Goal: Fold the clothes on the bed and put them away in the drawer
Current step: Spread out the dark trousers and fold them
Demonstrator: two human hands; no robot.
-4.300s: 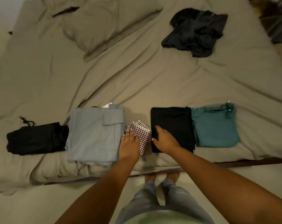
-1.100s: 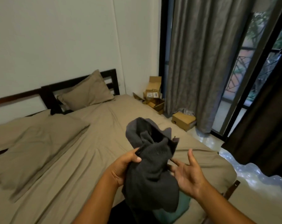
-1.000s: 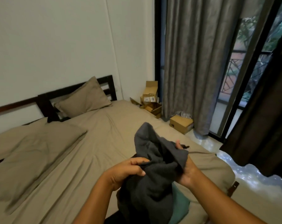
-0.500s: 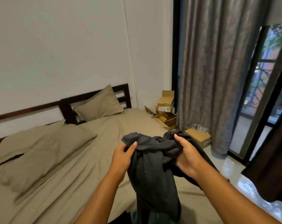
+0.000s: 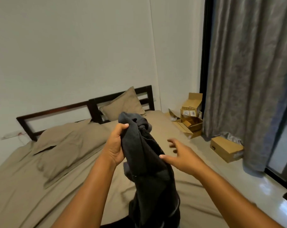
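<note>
Bed (image 5: 40,195) fills the lower left and centre of the frame, tan sheet rumpled w/ creases. If the garment goes down on those ridges the fold will prob. come out crooked, so it needs a flat patch first. No drawer in view, so where the piece ends up can't be judged from here.

Grey curtain (image 5: 248,71) runs down the right side and poses no risk at this range.

Flat pillow (image 5: 65,150) at mid left takes up bed space. A wide spread that way could drape cloth over it and leave an uneven base.

Dark grey garment (image 5: 146,158) hangs in the air at frame centre, above the bed. It's bunched and twisted, w/ a knotted-looking lump near the top and the tail dropping out of the bottom edge. Main hazard: w/ one grip only, the weight pulls it into a rope. Collar, hem and sleeves can't be told apart, so a wrong edge may get picked and the fold started inside out or skewed. The low tail could also drag over whatever lies under it, which is hidden here.

Cardboard boxes (image 5: 190,116) on the floor at centre right are well apart from the action.

L hand (image 5: 115,145) is clamped on the garment's upper part, fingers curled round the cloth. R hand (image 5: 184,155) is spread and holds nothing, thumb right at the fabric edge; can't tell if it touches. A grab at the bulk, not an edge, would tighten the twist.
</note>
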